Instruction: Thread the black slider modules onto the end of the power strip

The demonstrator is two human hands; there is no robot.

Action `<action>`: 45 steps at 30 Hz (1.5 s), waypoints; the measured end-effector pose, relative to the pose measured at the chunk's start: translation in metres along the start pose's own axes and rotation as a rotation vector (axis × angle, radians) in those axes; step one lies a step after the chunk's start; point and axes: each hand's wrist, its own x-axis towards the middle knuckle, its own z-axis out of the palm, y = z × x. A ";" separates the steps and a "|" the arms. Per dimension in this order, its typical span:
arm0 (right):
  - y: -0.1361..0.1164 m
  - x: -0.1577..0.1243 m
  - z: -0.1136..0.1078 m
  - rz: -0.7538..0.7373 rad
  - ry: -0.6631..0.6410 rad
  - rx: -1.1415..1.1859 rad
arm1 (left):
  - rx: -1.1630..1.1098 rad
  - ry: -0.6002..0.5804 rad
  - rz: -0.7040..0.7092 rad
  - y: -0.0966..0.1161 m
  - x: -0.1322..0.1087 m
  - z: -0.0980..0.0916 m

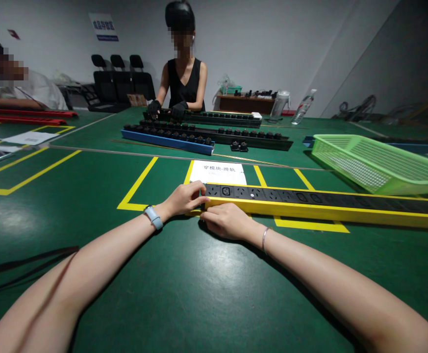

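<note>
A long yellow power strip [309,208] with a black socket face lies across the table and runs out of view at the right. At its left end, my left hand [186,197] is closed, with thumb and fingers pinching the end. My right hand [226,220] is curled against the front yellow side, close to that same end. Its fingertips are partly hidden under the strip's edge. Behind the strip's left end lies a white paper label [217,171] with printed characters, partly covered by the strip.
A light green basket [379,162] stands at the right behind the strip. Blue rail [165,141] and dark rails with black modules lie further back. Across the table a person in black gloves [179,110] handles one. Another person leans near red rails [26,117] at left.
</note>
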 end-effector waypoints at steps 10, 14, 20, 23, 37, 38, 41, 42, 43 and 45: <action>0.002 -0.002 0.001 -0.024 0.077 0.007 | -0.442 -0.113 -0.201 -0.010 0.009 0.004; 0.001 0.000 -0.005 -0.007 0.267 -0.081 | -0.367 -0.179 -0.188 -0.009 0.009 0.005; 0.001 0.007 -0.006 0.115 0.278 -0.112 | -0.216 -0.161 -0.138 -0.013 0.008 0.008; 0.000 0.009 -0.005 0.133 0.195 -0.128 | -0.198 -0.162 -0.116 -0.014 0.008 0.009; -0.003 0.014 -0.002 0.209 0.160 -0.267 | -0.285 -0.186 -0.217 -0.002 0.008 0.004; -0.004 0.014 -0.001 0.217 0.162 -0.274 | -0.290 -0.183 -0.209 -0.002 0.008 0.004; -0.005 0.016 -0.001 0.242 0.172 -0.288 | -0.293 -0.181 -0.193 -0.002 0.009 0.004; -0.005 0.016 -0.001 0.248 0.175 -0.288 | -0.290 -0.182 -0.193 -0.002 0.009 0.004; -0.006 0.017 -0.001 0.253 0.177 -0.286 | -0.288 -0.182 -0.196 -0.002 0.009 0.004; -0.006 0.018 -0.001 0.259 0.179 -0.285 | -0.289 -0.182 -0.203 -0.002 0.009 0.004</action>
